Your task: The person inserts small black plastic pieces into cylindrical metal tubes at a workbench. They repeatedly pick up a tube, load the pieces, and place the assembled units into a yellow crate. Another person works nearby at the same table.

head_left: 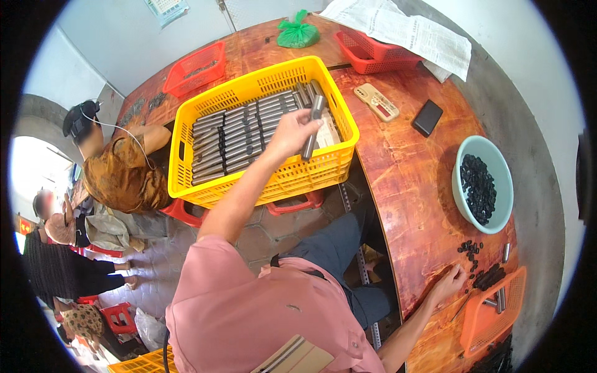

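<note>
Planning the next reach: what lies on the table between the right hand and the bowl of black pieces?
Head view: loose black pieces lie scattered between the right hand and the bowl.

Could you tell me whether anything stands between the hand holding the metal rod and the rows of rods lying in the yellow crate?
Nothing visible does. The left hand holds a metal rod just above the yellow crate, whose top is open. The stacked rods lie directly beneath and beside it, with only air between.
</note>
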`<state>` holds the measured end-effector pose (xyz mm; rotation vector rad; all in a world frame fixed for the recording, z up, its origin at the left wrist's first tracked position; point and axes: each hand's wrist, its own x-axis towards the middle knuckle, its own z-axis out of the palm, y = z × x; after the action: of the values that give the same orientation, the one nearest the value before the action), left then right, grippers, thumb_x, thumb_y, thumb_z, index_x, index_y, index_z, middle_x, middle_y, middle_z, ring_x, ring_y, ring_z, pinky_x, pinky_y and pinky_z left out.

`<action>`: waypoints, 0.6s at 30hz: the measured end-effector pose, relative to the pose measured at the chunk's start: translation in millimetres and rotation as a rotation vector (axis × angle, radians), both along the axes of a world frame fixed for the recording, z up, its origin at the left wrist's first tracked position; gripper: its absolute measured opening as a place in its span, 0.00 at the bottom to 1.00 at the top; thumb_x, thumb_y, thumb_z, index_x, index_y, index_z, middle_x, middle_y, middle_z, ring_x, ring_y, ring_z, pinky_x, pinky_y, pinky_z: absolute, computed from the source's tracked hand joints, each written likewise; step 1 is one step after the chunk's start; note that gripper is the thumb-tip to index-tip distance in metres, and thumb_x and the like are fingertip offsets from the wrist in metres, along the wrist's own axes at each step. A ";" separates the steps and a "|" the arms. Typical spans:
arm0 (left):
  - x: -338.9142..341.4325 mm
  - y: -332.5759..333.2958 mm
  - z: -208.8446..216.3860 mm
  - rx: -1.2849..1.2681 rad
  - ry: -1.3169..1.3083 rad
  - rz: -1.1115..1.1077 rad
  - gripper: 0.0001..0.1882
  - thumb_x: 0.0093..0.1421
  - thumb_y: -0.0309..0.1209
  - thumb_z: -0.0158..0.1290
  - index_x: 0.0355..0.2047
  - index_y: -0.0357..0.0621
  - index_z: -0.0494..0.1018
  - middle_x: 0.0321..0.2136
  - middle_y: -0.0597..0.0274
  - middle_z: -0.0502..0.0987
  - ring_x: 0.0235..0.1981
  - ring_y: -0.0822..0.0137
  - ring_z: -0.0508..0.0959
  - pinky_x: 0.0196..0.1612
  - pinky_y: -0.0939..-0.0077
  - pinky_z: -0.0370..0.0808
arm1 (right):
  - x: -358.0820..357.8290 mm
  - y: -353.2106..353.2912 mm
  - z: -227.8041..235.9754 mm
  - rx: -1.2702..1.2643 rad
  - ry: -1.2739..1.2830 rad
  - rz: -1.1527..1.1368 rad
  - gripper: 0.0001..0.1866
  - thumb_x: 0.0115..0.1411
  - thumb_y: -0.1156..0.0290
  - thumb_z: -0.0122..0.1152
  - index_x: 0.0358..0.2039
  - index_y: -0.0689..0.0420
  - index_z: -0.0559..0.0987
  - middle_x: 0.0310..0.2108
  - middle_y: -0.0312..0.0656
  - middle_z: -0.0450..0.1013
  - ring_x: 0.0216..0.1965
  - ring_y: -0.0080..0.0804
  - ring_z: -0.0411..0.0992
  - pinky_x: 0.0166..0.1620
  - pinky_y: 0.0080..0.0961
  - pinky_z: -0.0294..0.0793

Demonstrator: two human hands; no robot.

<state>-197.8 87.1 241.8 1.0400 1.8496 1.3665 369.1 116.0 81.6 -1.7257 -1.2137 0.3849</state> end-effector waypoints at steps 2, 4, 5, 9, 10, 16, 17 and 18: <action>-42.8 18.6 -32.4 -0.059 -0.025 0.032 0.14 0.65 0.34 0.59 0.43 0.34 0.79 0.31 0.64 0.81 0.30 0.76 0.78 0.34 0.78 0.74 | -0.2 2.4 -2.6 -0.001 0.000 0.023 0.16 0.72 0.62 0.54 0.40 0.66 0.75 0.33 0.40 0.69 0.35 0.32 0.66 0.42 0.33 0.68; -55.0 35.0 -39.8 -0.166 -0.063 -0.002 0.17 0.63 0.35 0.60 0.43 0.30 0.78 0.31 0.59 0.82 0.29 0.72 0.79 0.33 0.76 0.76 | 2.6 0.6 -4.4 -0.001 -0.027 0.031 0.17 0.72 0.60 0.54 0.39 0.64 0.76 0.31 0.38 0.69 0.34 0.31 0.65 0.41 0.32 0.67; -59.5 42.7 -44.8 -0.220 -0.080 -0.016 0.19 0.63 0.35 0.61 0.43 0.27 0.78 0.31 0.57 0.82 0.29 0.70 0.80 0.33 0.74 0.77 | 4.1 0.7 -5.7 0.002 -0.051 0.037 0.17 0.72 0.60 0.54 0.39 0.64 0.76 0.31 0.39 0.69 0.34 0.31 0.65 0.41 0.32 0.67; -86.9 71.2 -93.2 -0.303 -0.011 -0.022 0.26 0.59 0.37 0.64 0.46 0.24 0.75 0.31 0.52 0.82 0.25 0.65 0.82 0.29 0.71 0.79 | 5.8 3.7 -5.4 -0.028 -0.178 0.054 0.14 0.70 0.67 0.55 0.41 0.68 0.76 0.35 0.47 0.72 0.38 0.39 0.69 0.45 0.37 0.69; -83.1 70.7 -104.6 -0.314 0.088 0.069 0.38 0.56 0.37 0.65 0.60 0.26 0.64 0.32 0.49 0.82 0.23 0.63 0.82 0.29 0.68 0.80 | 5.8 4.5 -4.7 -0.046 -0.167 0.045 0.14 0.70 0.67 0.56 0.41 0.69 0.77 0.35 0.47 0.72 0.38 0.40 0.69 0.45 0.37 0.69; -64.8 74.7 -100.8 -0.431 0.304 -0.173 0.39 0.58 0.37 0.59 0.68 0.44 0.58 0.33 0.47 0.84 0.28 0.54 0.85 0.44 0.61 0.81 | -4.8 -0.8 9.3 -0.102 -0.221 0.031 0.14 0.69 0.66 0.56 0.40 0.68 0.77 0.36 0.49 0.72 0.39 0.44 0.70 0.46 0.40 0.69; -63.2 74.6 -100.3 -0.470 0.352 -0.196 0.35 0.58 0.36 0.59 0.65 0.42 0.63 0.34 0.46 0.84 0.32 0.51 0.86 0.45 0.60 0.81 | -3.4 -0.5 8.0 -0.090 -0.241 0.033 0.14 0.69 0.66 0.56 0.40 0.68 0.77 0.36 0.50 0.72 0.39 0.44 0.70 0.45 0.40 0.69; -69.8 75.3 -113.9 -0.477 0.499 -0.213 0.32 0.58 0.36 0.59 0.63 0.42 0.66 0.38 0.45 0.83 0.37 0.50 0.85 0.47 0.59 0.80 | -5.1 1.8 7.2 -0.076 -0.255 0.044 0.15 0.69 0.65 0.56 0.40 0.68 0.77 0.36 0.50 0.72 0.39 0.45 0.69 0.45 0.41 0.69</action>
<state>-267.5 162.4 127.8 1.3410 2.1858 0.5207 364.1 117.8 88.8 -1.8579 -1.4365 0.2441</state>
